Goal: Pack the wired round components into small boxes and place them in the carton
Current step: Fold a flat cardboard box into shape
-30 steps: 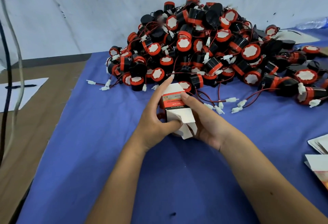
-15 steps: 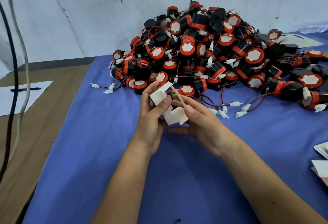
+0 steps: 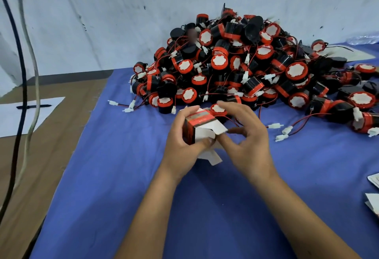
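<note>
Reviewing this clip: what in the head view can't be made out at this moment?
- Small red, black and white cardboard box: whether a component is inside; its walls and the left hand cover it.
- Box label: blurred, unreadable.
- Right hand: its grip on the white flap is unclear.
- Carton: not in view.
- White sheets: cut by the right edge.

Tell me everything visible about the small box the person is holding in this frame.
The small box looks like thin printed cardboard, red and dark outside, white inside. Its end facing the camera is open, with white flaps sticking out and another hanging below. It is held tilted above the blue cloth, just in front of the pile of round parts. The left hand grips its body; the right hand touches a flap. Its contents are hidden.
</note>
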Demonstrator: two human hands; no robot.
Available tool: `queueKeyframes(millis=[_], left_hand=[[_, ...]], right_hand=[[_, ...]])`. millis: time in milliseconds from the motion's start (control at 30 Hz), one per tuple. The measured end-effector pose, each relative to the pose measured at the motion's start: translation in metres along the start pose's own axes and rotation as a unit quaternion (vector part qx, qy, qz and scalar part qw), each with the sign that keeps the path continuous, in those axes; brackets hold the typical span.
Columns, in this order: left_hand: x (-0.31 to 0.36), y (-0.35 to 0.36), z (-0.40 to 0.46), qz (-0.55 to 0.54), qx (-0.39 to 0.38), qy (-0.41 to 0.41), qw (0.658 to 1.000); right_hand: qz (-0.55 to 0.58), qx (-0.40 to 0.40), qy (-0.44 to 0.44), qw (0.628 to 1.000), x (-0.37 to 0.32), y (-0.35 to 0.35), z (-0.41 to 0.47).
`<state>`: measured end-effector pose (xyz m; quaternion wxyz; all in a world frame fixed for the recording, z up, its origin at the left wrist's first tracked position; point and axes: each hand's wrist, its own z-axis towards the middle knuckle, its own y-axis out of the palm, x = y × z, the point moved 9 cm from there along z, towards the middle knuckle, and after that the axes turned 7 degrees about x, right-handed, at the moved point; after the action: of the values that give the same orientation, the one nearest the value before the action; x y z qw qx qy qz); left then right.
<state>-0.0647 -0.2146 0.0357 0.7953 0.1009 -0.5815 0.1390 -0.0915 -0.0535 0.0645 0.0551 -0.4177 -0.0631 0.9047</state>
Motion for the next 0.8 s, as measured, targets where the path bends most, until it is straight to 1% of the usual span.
queueKeyframes(millis=[33,100,233,300,367,433,500,567,600,633,733,800], left_hand=[[0.001,0.004,-0.002,0.005,-0.019,0.004,1.0],[0.002,0.009,-0.004,0.006,-0.046,0.011,0.999],[0.006,0.008,-0.003,0.031,-0.062,0.041,0.997],[0.007,0.005,-0.001,0.041,-0.055,0.053,0.996],[0.007,0.002,0.001,0.031,-0.038,0.05,0.998],[0.003,-0.004,0.005,-0.022,0.005,0.023,0.999],[-0.008,-0.014,0.008,-0.115,0.073,-0.044,0.99],[-0.02,-0.018,0.007,-0.214,0.117,-0.12,0.962],[-0.023,-0.017,0.006,-0.248,0.123,-0.143,0.95],[-0.024,-0.016,0.006,-0.269,0.121,-0.153,0.943],[-0.02,-0.004,0.004,-0.277,0.092,-0.145,0.945],[-0.018,0.004,0.002,-0.267,0.079,-0.133,0.951]], right_hand=[[-0.02,-0.001,-0.038,0.999,-0.006,0.0,0.0],[-0.028,0.01,-0.062,0.998,-0.009,0.0,-0.001],[0.026,-0.001,-0.01,1.0,0.0,0.002,-0.002],[0.049,-0.01,0.01,0.999,0.003,0.003,-0.001],[0.095,-0.029,0.032,0.994,0.006,0.008,-0.001],[0.166,-0.064,0.093,0.98,0.011,0.017,-0.003],[0.207,-0.107,0.166,0.958,0.022,0.026,-0.008],[0.193,-0.161,0.196,0.948,0.027,0.034,-0.016],[0.179,-0.186,0.2,0.945,0.028,0.039,-0.02],[0.174,-0.192,0.208,0.943,0.029,0.042,-0.022],[0.209,-0.131,0.266,0.932,0.038,0.039,-0.022],[0.228,-0.106,0.295,0.922,0.042,0.036,-0.022]])
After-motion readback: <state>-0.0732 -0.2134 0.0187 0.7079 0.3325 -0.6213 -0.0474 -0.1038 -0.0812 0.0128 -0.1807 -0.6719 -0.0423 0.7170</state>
